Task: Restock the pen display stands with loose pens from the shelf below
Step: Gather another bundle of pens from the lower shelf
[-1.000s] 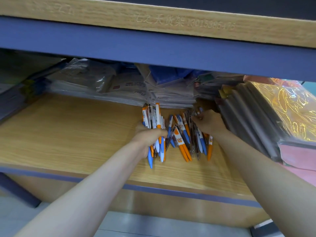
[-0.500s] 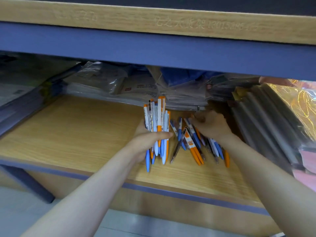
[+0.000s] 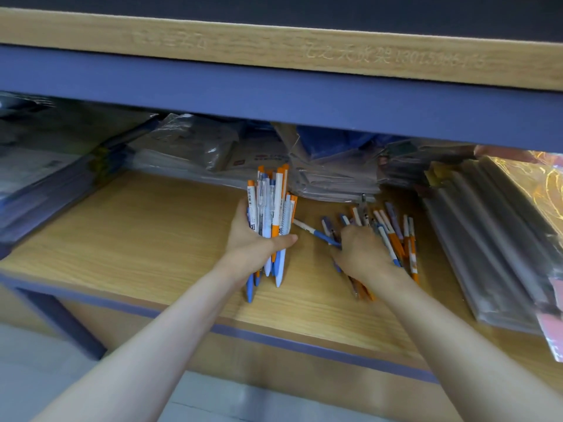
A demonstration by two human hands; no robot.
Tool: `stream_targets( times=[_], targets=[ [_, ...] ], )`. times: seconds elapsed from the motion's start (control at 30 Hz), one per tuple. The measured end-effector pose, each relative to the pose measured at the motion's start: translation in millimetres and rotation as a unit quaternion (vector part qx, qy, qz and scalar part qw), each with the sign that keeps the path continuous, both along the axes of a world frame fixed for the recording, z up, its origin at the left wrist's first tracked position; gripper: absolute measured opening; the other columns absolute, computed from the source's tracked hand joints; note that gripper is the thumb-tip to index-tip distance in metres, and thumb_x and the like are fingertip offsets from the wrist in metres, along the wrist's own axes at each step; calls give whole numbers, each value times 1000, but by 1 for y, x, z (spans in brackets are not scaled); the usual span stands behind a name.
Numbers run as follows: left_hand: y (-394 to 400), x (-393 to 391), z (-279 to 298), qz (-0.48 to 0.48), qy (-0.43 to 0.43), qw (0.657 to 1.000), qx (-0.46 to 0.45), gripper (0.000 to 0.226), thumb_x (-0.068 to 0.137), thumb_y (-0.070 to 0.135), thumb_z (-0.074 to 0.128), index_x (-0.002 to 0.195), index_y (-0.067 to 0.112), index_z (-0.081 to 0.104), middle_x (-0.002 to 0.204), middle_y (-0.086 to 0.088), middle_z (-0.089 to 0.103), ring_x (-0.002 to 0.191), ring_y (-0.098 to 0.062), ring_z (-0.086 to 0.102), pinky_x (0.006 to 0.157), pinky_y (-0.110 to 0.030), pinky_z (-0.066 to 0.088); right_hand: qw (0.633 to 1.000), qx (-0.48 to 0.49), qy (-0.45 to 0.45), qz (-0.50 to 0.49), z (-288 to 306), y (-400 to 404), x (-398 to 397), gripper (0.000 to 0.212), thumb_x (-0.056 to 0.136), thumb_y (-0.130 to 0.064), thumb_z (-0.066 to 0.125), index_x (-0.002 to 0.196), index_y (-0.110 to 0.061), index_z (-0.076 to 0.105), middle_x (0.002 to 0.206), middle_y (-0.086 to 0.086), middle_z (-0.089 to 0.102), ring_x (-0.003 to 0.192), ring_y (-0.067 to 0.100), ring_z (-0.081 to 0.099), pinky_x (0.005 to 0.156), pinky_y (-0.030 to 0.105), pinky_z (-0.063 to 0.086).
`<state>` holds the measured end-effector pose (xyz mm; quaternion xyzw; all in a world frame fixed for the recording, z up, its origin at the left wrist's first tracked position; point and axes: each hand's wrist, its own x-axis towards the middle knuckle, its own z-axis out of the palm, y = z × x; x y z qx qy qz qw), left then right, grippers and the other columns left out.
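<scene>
Wooden shelf (image 3: 137, 239) bare at left, left hand (image 3: 253, 242) gripping pen bundle (image 3: 271, 208), right hand (image 3: 362, 254) seemingly curled over loose pens (image 3: 393, 229).

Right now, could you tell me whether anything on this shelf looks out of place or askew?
Yes: one white-and-blue pen lies alone, slanted between the bundle of pens in the left hand and the loose pile under the right hand. Nothing looks damaged.

Single view: head cam, wide-angle, aimed fwd and down into wooden lower shelf (image 3: 128, 239) from close above its front edge. Upper shelf lip (image 3: 274, 50) crosses top of frame. Both forearms enter from bottom.
</scene>
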<state>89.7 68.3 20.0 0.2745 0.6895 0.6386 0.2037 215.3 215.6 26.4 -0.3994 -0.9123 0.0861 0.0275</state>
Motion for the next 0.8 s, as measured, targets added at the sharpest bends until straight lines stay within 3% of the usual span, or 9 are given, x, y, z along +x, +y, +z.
stream_targets(
  times=[0.1,0.2,0.37,0.47,0.6,0.67,0.8],
  targets=[
    [-1,-4,0,5,-2,1000,-1,81,65,7,92,130,28,50,113,12,69,101,0,67,86,-19,52,999,-48,19,-6,15,9,15,24,92,-35,63,97,-12,68,84,4,64,80,20,64,54,28,45],
    [-1,-6,1,8,-9,1000,-4,78,65,6,91,128,27,50,111,12,69,99,1,67,81,-16,50,997,-58,53,-6,32,20,23,32,91,-40,64,101,-12,75,97,7,72,89,21,66,77,34,55],
    [3,-2,-1,24,-31,999,16,72,68,2,89,125,25,52,106,10,71,91,5,68,76,-13,50,996,35,69,-40,16,25,-11,34,96,-38,55,99,-7,69,98,12,69,88,26,66,65,29,47],
    [2,0,-2,16,-30,999,18,71,67,2,89,123,25,53,107,9,71,91,3,69,75,-13,51,995,68,49,-54,5,19,-30,25,97,-29,57,104,-7,66,110,14,66,97,31,66,71,34,53],
    [-3,-6,-2,16,-15,1000,10,74,66,4,91,126,25,53,109,10,72,100,-2,69,82,-17,51,992,86,91,3,3,-1,-43,45,89,-51,59,99,-8,65,108,15,63,102,35,62,76,36,49],
    [-6,-10,-1,17,-15,1000,6,76,66,5,91,128,26,51,111,10,71,102,-3,68,88,-21,52,997,65,46,18,-2,-8,-48,51,85,-63,58,94,-14,63,106,13,65,103,32,62,80,36,48],
    [-11,-16,-2,26,-11,1000,6,78,66,4,91,129,26,50,112,10,71,102,-3,68,87,-22,52,997,77,11,12,-17,-15,-50,63,86,-68,51,117,-14,61,127,15,49,114,33,53,83,37,49]
  ],
)
